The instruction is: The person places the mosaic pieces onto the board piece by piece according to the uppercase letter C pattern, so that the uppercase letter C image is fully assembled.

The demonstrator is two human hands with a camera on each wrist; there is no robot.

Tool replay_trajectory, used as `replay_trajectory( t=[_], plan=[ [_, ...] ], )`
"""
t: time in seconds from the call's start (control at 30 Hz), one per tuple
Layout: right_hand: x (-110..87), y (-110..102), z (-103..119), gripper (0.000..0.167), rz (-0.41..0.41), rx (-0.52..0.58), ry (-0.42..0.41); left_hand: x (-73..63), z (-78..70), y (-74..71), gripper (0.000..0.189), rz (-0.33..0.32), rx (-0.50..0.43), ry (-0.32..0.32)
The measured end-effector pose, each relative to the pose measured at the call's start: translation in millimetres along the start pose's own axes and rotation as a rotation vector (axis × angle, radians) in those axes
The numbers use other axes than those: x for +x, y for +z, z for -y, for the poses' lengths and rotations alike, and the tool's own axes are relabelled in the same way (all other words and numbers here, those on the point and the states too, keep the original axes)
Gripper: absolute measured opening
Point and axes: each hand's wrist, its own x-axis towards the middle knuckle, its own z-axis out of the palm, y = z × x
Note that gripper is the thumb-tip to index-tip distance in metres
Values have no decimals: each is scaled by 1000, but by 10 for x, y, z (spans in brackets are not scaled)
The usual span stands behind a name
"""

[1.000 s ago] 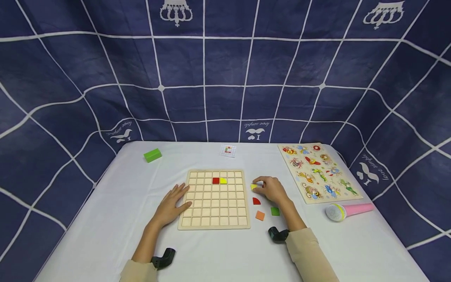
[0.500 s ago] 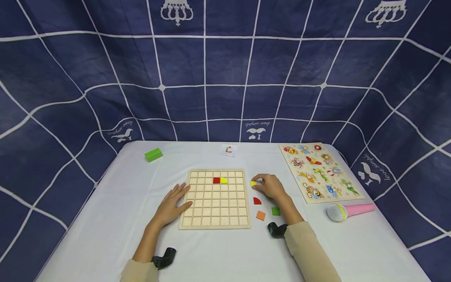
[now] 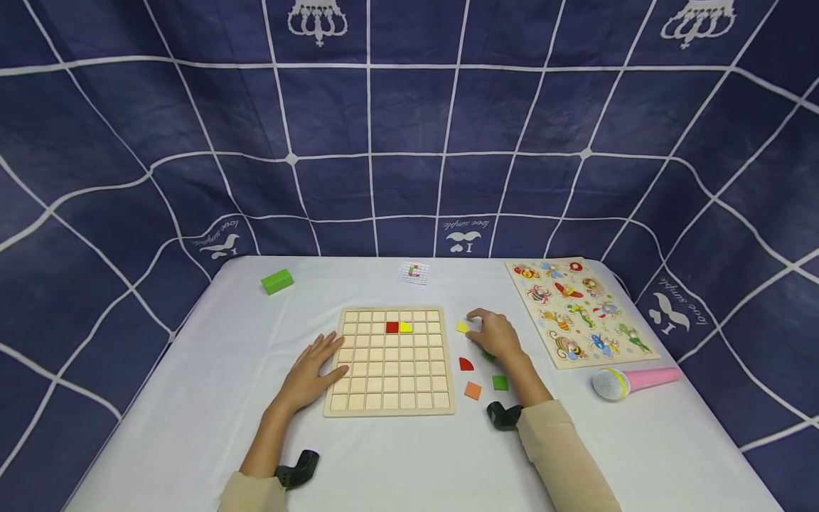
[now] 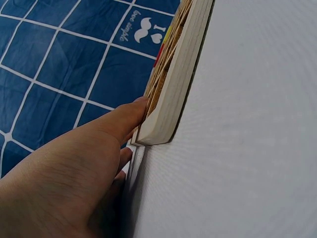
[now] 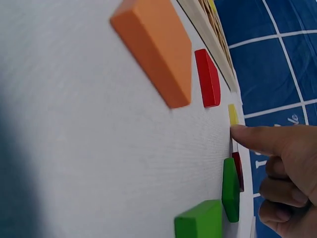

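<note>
- My right hand (image 3: 498, 336) is over the table, right of the board; thumb and forefinger stand apart, while the other fingers are bent in the right wrist view.
- Small yellow tile (image 3: 462, 327) lies on the cloth at my thumb tip, just beside the board's right edge, not pinched; thumb seems to touch it.
- My left hand (image 3: 310, 372) is spread, fingers straight; fingertips and thumb rest on the left edge of the square light-wood grid board (image 3: 387, 414).
- Seated on the board, second row from the far side: a dark red square tile (image 3: 392, 327) and, right next to it, a yellow tile with one rounded corner (image 3: 406, 328).
- Near my right hand: red quarter-round tile (image 3: 466, 364), orange square tile (image 3: 473, 390), green square tile (image 3: 500, 382); another green tile (image 3: 489, 355) partly under the hand.
- Right wrist view also shows a dark red piece (image 5: 238, 169) behind that green one.
- Far side of table: white card with a printed coloured grid (image 3: 414, 273); bright green rectangular block (image 3: 277, 281) at far left.
- Right side: wooden insect-picture puzzle (image 3: 581, 313), pink toy microphone (image 3: 635, 382) just below it.
</note>
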Motion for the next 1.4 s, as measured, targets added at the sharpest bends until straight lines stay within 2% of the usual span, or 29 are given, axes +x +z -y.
replay_trajectory(
  t=[0.13, 0.4, 0.73, 1.17, 1.3, 1.4],
  plan=[
    [33, 11, -10, 36, 8, 17, 7, -2, 13, -9, 64, 3, -10, 0],
    [77, 71, -28, 24, 45, 63, -68, -10, -2, -15, 64, 6, -21, -5],
    [103, 87, 13, 27, 79, 65, -96, -7, -10, -18, 65, 6, -10, -2],
    [119, -3, -125, 28, 52, 12, -62, 4, -30, -18, 65, 14, -6, -8],
    [113, -19, -124, 26, 48, 19, -98, 3, -29, -25, 65, 16, -5, -2],
    [106, -41, -42, 25, 30, 22, -150, 1, -27, -29, 65, 13, -4, 3]
  ],
)
